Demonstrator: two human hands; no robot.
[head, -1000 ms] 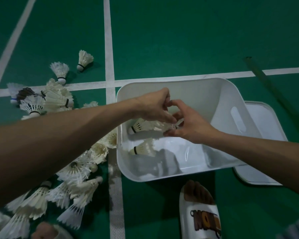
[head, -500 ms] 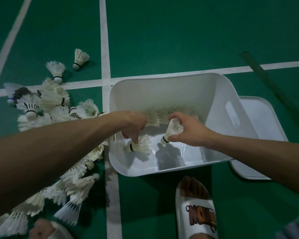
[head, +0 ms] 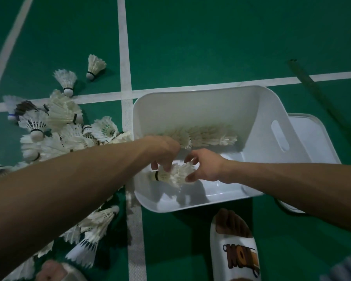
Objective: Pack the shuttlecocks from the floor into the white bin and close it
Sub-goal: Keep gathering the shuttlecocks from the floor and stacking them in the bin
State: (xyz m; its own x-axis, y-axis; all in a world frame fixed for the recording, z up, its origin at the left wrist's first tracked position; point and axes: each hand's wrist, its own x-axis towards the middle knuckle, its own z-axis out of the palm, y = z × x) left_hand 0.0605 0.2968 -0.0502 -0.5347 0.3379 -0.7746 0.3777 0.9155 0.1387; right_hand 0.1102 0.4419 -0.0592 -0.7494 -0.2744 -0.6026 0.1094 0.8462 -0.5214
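Head view: both forearms reach into the white bin (head: 190, 106). Left hand (head: 162, 153) is palm down, fingers curled onto the cork end of a short shuttlecock stack (head: 170, 176). Right hand (head: 205, 167) pinches its feather end between thumb and fingers. The stack lies low in the bin; a nested shuttlecock row (head: 209, 136) lies along the far wall. Loose shuttlecocks (head: 65, 122) are piled on the floor to the left.

Dim light, soft blur, wide-angle bowing

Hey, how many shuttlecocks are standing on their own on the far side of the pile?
2: the near shuttlecock just past the pile, the far shuttlecock out to its right. None looks hidden there.
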